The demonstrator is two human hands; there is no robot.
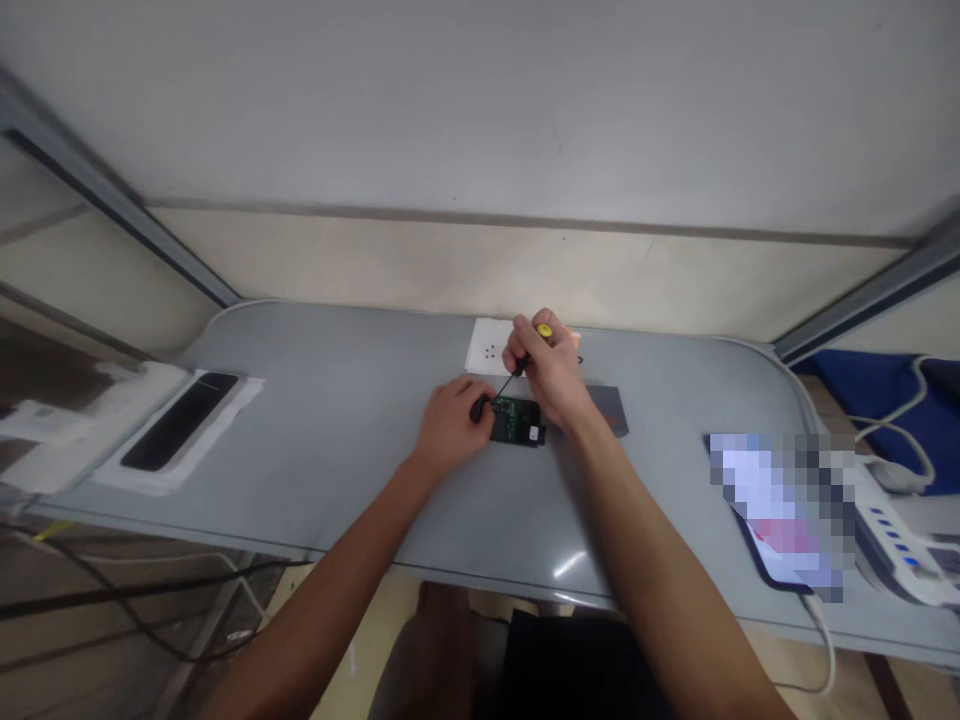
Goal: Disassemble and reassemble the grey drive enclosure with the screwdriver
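Observation:
My right hand (556, 378) is closed around a screwdriver (544, 331) with a yellow end cap. Its thin dark shaft slants down and left to a green circuit board (508, 418) in a dark housing on the table. My left hand (450, 425) grips the left end of that board, fingers bent over it. A small black part shows by the left fingertips; its kind is unclear. Behind the board lies a white sheet (484, 345) with several small dark dots, perhaps screws. A dark grey flat box (609, 408) sits partly beneath my right wrist.
On the grey table (330, 400), a black phone-like slab (180, 420) rests on white paper at the left. A lit phone (772, 520), partly pixelated, lies at the right beside a white power strip (892, 530) with cables. A wall panel (420, 260) closes off the back.

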